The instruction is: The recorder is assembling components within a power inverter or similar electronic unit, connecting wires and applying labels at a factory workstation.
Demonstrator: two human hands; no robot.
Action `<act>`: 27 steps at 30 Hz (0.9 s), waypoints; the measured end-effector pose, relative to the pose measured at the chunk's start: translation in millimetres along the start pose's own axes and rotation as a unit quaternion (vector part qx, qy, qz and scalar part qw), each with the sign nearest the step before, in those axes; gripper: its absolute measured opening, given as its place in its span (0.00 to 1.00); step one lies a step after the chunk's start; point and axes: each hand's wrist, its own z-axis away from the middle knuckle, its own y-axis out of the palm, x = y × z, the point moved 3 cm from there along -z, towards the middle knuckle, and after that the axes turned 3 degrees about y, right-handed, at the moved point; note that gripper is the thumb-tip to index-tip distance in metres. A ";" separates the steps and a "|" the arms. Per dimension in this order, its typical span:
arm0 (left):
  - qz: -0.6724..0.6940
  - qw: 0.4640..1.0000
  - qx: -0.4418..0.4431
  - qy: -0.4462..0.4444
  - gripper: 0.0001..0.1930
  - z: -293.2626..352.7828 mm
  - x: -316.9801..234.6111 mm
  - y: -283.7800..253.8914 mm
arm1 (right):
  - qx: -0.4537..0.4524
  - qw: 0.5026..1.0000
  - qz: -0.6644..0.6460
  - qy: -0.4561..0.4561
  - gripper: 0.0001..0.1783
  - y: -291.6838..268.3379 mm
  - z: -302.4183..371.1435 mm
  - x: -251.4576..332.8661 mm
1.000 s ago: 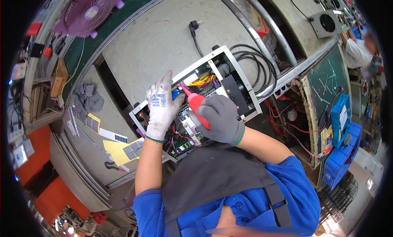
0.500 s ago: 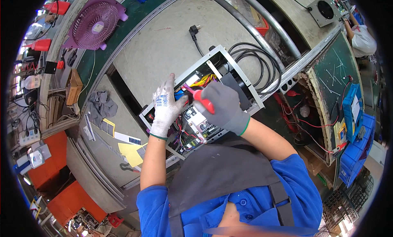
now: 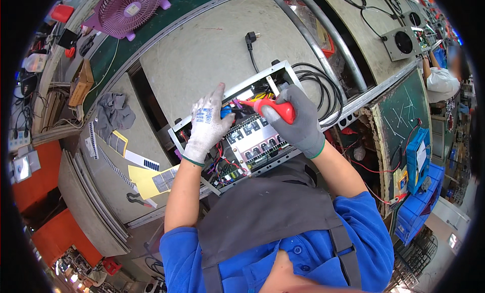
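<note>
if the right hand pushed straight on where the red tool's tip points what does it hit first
Probably the far wall of the open metal case, just past the tip of the red pointed tool, with the left hand beyond; tip depth is unclear.

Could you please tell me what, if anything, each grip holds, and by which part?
The right grip holds the red tool by its thick body. Whether the left grip holds anything cannot be told.

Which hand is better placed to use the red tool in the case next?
Likely the right hand: it grips the red tool, tip pointing left over the open case. The left hand is by the blue part, without the tool.
</note>
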 end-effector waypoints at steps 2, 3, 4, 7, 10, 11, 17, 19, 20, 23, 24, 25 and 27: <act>-0.003 1.000 -0.003 -0.003 0.44 1.9 -0.2 0.0 | -0.002 1.000 0.000 -0.004 0.13 -0.8 -0.3 0.1; -0.008 1.000 -0.005 -0.003 0.44 1.5 -0.4 -0.2 | -0.006 1.000 0.001 -0.008 0.13 -1.8 -1.0 -0.1; -0.008 1.000 -0.005 -0.003 0.44 1.3 -0.6 0.3 | -0.007 1.000 0.001 -0.009 0.13 -3.2 -1.6 -0.2; -0.013 1.000 -0.009 0.000 0.44 1.5 -0.1 1.6 | -0.009 1.000 0.012 -0.016 0.13 -5.5 -2.4 0.2; -0.015 1.000 -0.009 0.000 0.44 0.7 -0.4 1.8 | -0.013 1.000 0.001 -0.024 0.13 -6.9 -1.3 -1.7; -0.009 1.000 -0.009 -0.003 0.43 0.5 -0.1 1.8 | -0.018 1.000 0.006 -0.020 0.13 -8.6 -0.5 -3.2; -0.008 1.000 -0.017 0.004 0.43 -0.3 2.7 4.0 | -0.030 0.999 0.009 -0.015 0.12 -13.0 0.1 -4.6; -0.010 1.000 -0.025 0.014 0.43 0.4 3.1 4.7 | -0.015 0.999 0.023 -0.029 0.12 -12.7 -0.1 -3.3; -0.010 0.999 -0.031 0.019 0.43 0.5 2.9 5.3 | -0.018 0.999 0.022 -0.027 0.12 -14.0 0.2 -4.9; -0.012 0.999 -0.035 0.026 0.42 0.7 2.8 5.0 | -0.029 1.000 0.011 -0.007 0.12 -18.5 0.4 -9.9; -0.011 0.999 -0.034 0.026 0.42 0.3 2.3 5.3 | -0.040 0.999 0.018 -0.013 0.12 -20.9 1.5 -11.8; -0.012 0.999 -0.032 0.028 0.42 -0.8 1.9 4.2 | -0.051 0.998 0.025 -0.019 0.12 -23.2 2.6 -14.3; 0.020 1.000 -0.007 0.013 0.43 -3.7 -1.0 0.5 | -0.074 0.997 0.023 -0.020 0.12 -21.0 2.8 -24.7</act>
